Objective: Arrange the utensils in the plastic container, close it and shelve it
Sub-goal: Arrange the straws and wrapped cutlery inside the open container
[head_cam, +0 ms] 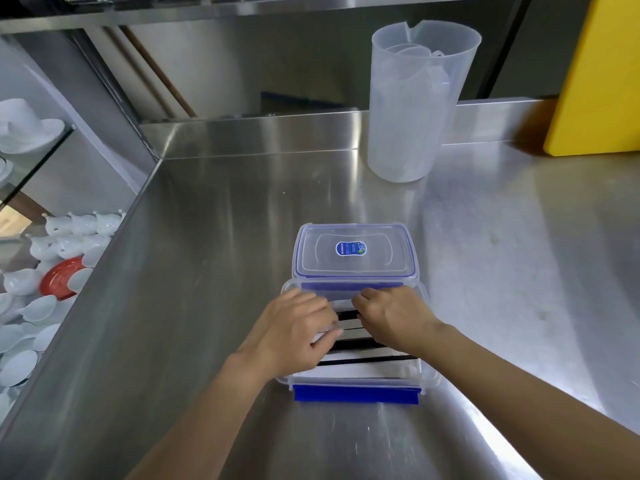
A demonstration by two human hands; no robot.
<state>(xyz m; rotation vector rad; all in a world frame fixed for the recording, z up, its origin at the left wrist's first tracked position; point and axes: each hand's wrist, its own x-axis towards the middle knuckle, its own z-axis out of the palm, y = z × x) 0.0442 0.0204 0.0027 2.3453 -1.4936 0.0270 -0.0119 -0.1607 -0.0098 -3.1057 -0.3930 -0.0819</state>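
Note:
A clear plastic container (427, 370) with a blue latch (356, 394) on its near side stands open on the steel counter. Inside lie several wrapped utensils (367, 358), white with black stripes, side by side. Its clear lid (355, 251), blue-rimmed with a blue sticker, lies flat just behind the container. My left hand (294, 332) and my right hand (394, 317) both reach into the container, fingers curled over the utensils at its far half. The hands hide what the fingers pinch.
A tall translucent jug (415, 105) stands at the back right beside a yellow board (602, 81). The steel counter (207, 271) drops off at its left edge, where white crockery (41, 306) and a red plate (60, 277) sit below. A steel shelf (242, 8) runs overhead.

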